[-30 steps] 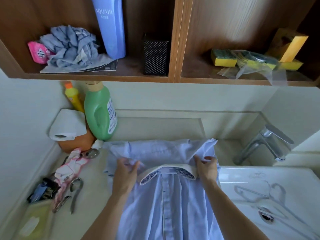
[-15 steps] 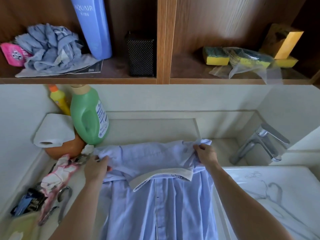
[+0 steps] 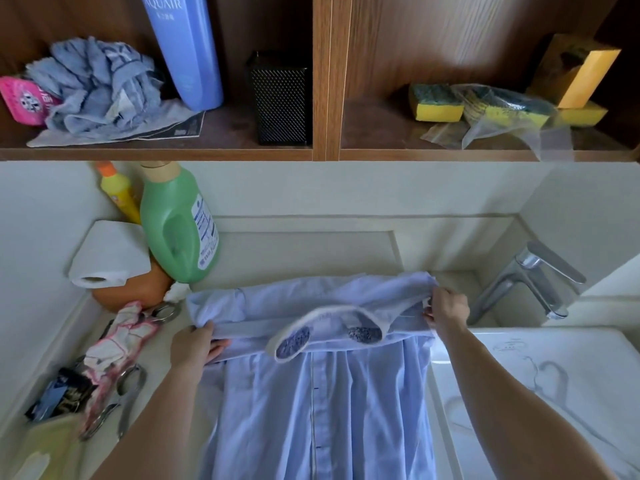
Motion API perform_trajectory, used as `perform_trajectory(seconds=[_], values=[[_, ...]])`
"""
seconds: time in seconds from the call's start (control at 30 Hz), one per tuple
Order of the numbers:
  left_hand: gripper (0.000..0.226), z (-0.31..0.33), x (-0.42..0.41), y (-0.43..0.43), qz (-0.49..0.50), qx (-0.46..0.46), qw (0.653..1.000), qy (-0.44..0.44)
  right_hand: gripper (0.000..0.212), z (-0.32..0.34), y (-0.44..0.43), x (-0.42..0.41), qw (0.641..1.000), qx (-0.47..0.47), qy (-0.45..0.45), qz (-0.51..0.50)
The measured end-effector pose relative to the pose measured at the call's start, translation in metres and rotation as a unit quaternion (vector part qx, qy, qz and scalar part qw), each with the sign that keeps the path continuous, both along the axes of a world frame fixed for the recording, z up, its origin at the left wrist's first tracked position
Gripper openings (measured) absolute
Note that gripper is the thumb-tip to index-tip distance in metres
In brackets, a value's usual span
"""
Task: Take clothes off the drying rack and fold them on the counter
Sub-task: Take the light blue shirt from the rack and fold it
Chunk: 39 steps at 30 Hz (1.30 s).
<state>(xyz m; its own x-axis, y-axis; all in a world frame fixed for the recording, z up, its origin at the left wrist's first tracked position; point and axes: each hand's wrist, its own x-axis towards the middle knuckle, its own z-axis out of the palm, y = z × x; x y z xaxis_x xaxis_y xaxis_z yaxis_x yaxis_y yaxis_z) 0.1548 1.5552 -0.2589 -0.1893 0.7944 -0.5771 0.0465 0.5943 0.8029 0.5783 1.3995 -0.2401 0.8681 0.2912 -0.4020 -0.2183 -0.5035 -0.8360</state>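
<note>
A light blue button-up shirt (image 3: 322,403) lies front up on the pale counter (image 3: 162,344), its white-edged collar (image 3: 329,317) toward the wall and its lower part running off the bottom of the view. My left hand (image 3: 194,348) grips the shirt's left shoulder edge. My right hand (image 3: 446,310) pinches the right shoulder edge, next to the sink. The fabric between the two hands is stretched along the shoulder line. No drying rack is in view.
A green detergent bottle (image 3: 176,223), yellow bottle (image 3: 117,192) and toilet roll (image 3: 107,254) stand at the back left. Scissors (image 3: 121,400), a rag and small items lie left of the shirt. The sink (image 3: 540,386) and tap (image 3: 526,282) are to the right. Shelves hang above.
Both hands moved outward from beside the collar to the shirt's shoulder edges, pulling the top of the shirt wider and flatter. The collar now lies more spread open.
</note>
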Motion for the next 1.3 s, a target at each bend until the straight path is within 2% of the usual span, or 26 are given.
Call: perform_trajectory(seconds=[0.1, 0.23, 0.3, 0.37, 0.4, 0.43, 0.5, 0.57, 0.6, 0.63, 0.67, 0.7, 0.73, 0.77, 0.83, 0.87, 0.93, 1.0, 1.03, 1.13, 1.17, 1.2, 1.23, 1.3], values=[[0.022, 0.001, 0.000, 0.000, -0.003, -0.013, 1.000, 0.014, 0.036, -0.010, -0.019, 0.002, 0.996, -0.010, 0.090, 0.007], [0.021, 0.007, 0.004, -0.004, -0.002, -0.015, 1.000, -0.021, 0.035, 0.002, -0.017, 0.000, 0.995, 0.036, 0.089, 0.018], [0.032, 0.008, 0.004, -0.003, -0.025, 0.001, 1.000, -0.004, 0.046, 0.011, -0.014, -0.009, 0.999, 0.028, 0.015, 0.008], [0.036, 0.009, 0.004, -0.004, -0.040, 0.017, 0.999, 0.020, 0.052, 0.018, -0.011, -0.024, 0.983, -0.026, -0.180, 0.017], [0.036, 0.008, 0.004, -0.005, -0.048, 0.022, 0.998, 0.031, 0.046, 0.020, -0.010, -0.034, 0.959, -0.005, -0.280, 0.045], [0.036, 0.005, 0.002, -0.004, -0.054, 0.027, 0.997, 0.040, 0.037, 0.022, -0.007, -0.045, 0.937, 0.028, -0.331, 0.106], [0.034, 0.003, 0.000, -0.005, -0.071, 0.024, 0.995, 0.064, 0.021, 0.018, -0.001, -0.067, 0.910, 0.043, -0.295, 0.289], [0.031, 0.005, 0.000, -0.007, -0.078, 0.026, 0.994, 0.078, 0.018, 0.006, 0.004, -0.082, 0.867, -0.048, -0.231, 0.440], [0.031, 0.008, 0.000, -0.007, -0.088, 0.049, 0.988, 0.117, 0.020, 0.000, 0.004, -0.087, 0.846, -0.091, -0.217, 0.478], [0.031, 0.013, 0.001, -0.009, -0.113, 0.104, 0.967, 0.201, 0.021, -0.006, 0.002, -0.089, 0.836, -0.106, -0.213, 0.494], [0.031, 0.018, 0.003, -0.014, -0.136, 0.179, 0.929, 0.293, 0.022, -0.010, 0.000, -0.090, 0.839, -0.100, -0.210, 0.492], [0.033, 0.025, 0.008, -0.022, -0.150, 0.267, 0.887, 0.347, 0.022, -0.013, -0.001, -0.091, 0.846, -0.083, -0.211, 0.482], [0.038, 0.032, 0.016, -0.033, -0.175, 0.339, 0.857, 0.347, 0.022, -0.014, -0.002, -0.091, 0.852, -0.073, -0.223, 0.468], [0.044, 0.037, 0.025, -0.044, -0.220, 0.391, 0.839, 0.307, 0.023, -0.014, -0.002, -0.092, 0.857, -0.068, -0.243, 0.449], [0.058, 0.036, 0.047, -0.060, -0.367, 0.419, 0.801, 0.218, 0.028, -0.006, -0.004, -0.097, 0.862, -0.034, -0.287, 0.415], [0.062, 0.031, 0.054, -0.065, -0.441, 0.414, 0.769, 0.208, 0.031, -0.002, -0.005, -0.100, 0.855, -0.001, -0.301, 0.422], [0.046, 0.016, 0.061, -0.066, -0.517, 0.428, 0.700, 0.246, 0.031, 0.004, -0.010, -0.104, 0.819, 0.013, -0.292, 0.493], [0.033, 0.004, 0.055, -0.062, -0.527, 0.424, 0.687, 0.265, 0.029, -0.002, -0.015, -0.105, 0.778, -0.077, -0.274, 0.561], [0.032, 0.000, 0.050, -0.058, -0.541, 0.402, 0.688, 0.269, 0.028, -0.005, -0.017, -0.102, 0.775, -0.109, -0.247, 0.572], [0.022, 0.008, 0.043, -0.049, -0.645, 0.280, 0.660, 0.265, 0.017, 0.009, -0.013, -0.092, 0.808, -0.114, -0.054, 0.576], [0.014, 0.015, 0.043, -0.044, -0.657, 0.259, 0.662, 0.252, 0.018, 0.016, -0.007, -0.091, 0.813, -0.118, -0.012, 0.570], [0.007, 0.024, 0.047, -0.038, -0.648, 0.260, 0.679, 0.227, 0.018, 0.025, 0.000, -0.091, 0.822, -0.116, -0.012, 0.557], [0.012, 0.031, 0.050, -0.032, -0.609, 0.295, 0.706, 0.210, 0.014, 0.032, 0.009, -0.092, 0.838, -0.100, -0.042, 0.534], [0.018, 0.039, 0.057, -0.011, -0.485, 0.403, 0.747, 0.210, 0.013, 0.038, 0.029, -0.095, 0.879, -0.004, -0.092, 0.469]])
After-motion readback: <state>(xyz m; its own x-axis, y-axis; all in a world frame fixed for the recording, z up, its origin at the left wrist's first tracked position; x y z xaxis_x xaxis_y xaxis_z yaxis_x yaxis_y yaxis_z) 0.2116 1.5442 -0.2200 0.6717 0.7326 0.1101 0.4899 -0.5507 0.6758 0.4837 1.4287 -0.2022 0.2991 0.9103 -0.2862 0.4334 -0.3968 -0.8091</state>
